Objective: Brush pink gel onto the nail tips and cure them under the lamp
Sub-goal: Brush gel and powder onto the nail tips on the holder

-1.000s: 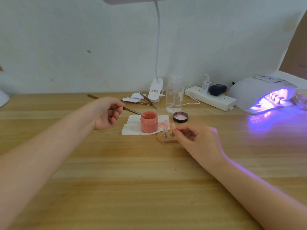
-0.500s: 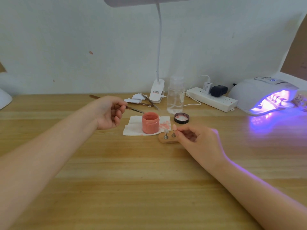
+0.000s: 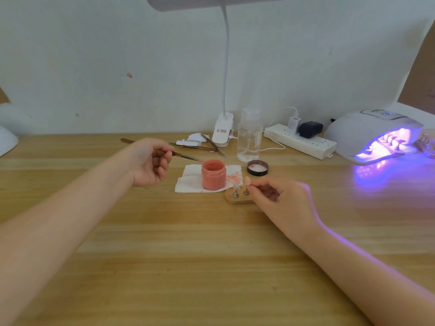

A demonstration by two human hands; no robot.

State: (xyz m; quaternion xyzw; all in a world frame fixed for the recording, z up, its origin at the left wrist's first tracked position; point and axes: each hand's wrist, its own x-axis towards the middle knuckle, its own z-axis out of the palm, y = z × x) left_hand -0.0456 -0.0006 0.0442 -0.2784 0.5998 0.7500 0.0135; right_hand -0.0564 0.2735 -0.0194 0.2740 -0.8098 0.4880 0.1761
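Head view first: we see the left hand [image 3: 150, 164] with its fingers [image 3: 164, 158] wrapped round a thin brush [image 3: 183, 156], whose tip reaches the rim of the open pink gel jar [image 3: 213, 175]. That jar stands on a stained white tissue [image 3: 188, 178], with its black lid [image 3: 257, 167] lying just beside it on the worktop [image 3: 211, 267]. We find the right hand [image 3: 282, 198] pinching the stem of a pink nail tip [image 3: 247, 180] at the small wooden stand [image 3: 237, 201], where a clear tip [image 3: 235, 187] sits on the neighbouring peg. Far right, the curing lamp [image 3: 372, 135] glows violet, with something inside that we cannot make out.
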